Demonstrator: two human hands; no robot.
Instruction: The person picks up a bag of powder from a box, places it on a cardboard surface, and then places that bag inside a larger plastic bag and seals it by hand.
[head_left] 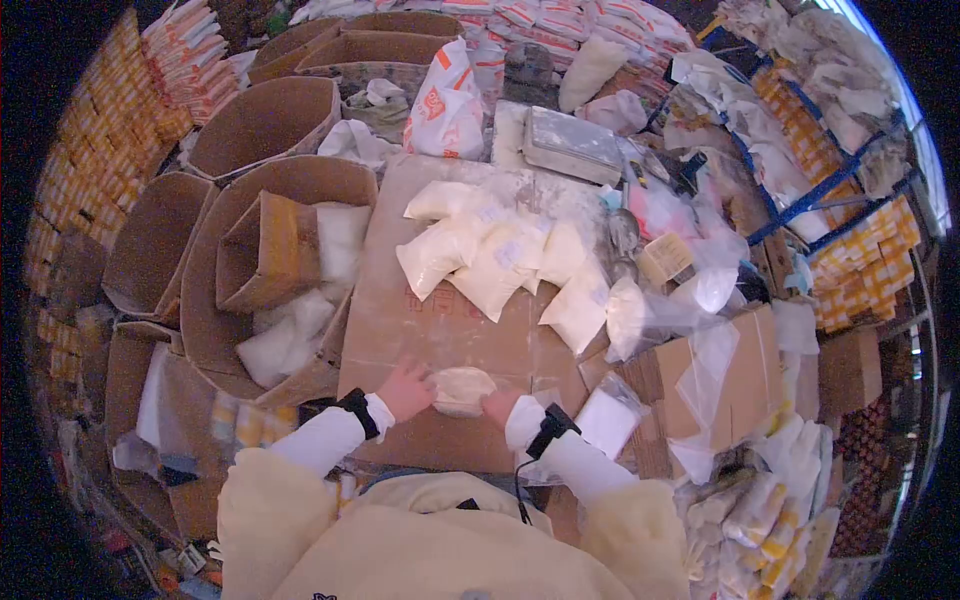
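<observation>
- The right hand [498, 404] sits half hidden behind the small bag [462, 390] — fingers unseen.
- Print on the orange-and-white sack [445, 105] is too small to read.
- Far shelves [850, 230] blur out.

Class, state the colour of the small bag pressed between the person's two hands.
The small bag looks off-white, slightly cream, seen best in the head view.

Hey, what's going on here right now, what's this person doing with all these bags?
A person is pressing a small clear bag of white powder between the left hand and right hand on a flattened cardboard sheet. Farther up that sheet lies a pile of filled bags, with a scale beyond it. To the person's left, open cardboard boxes hold more white bags. Empty plastic bags lie on the right.
</observation>
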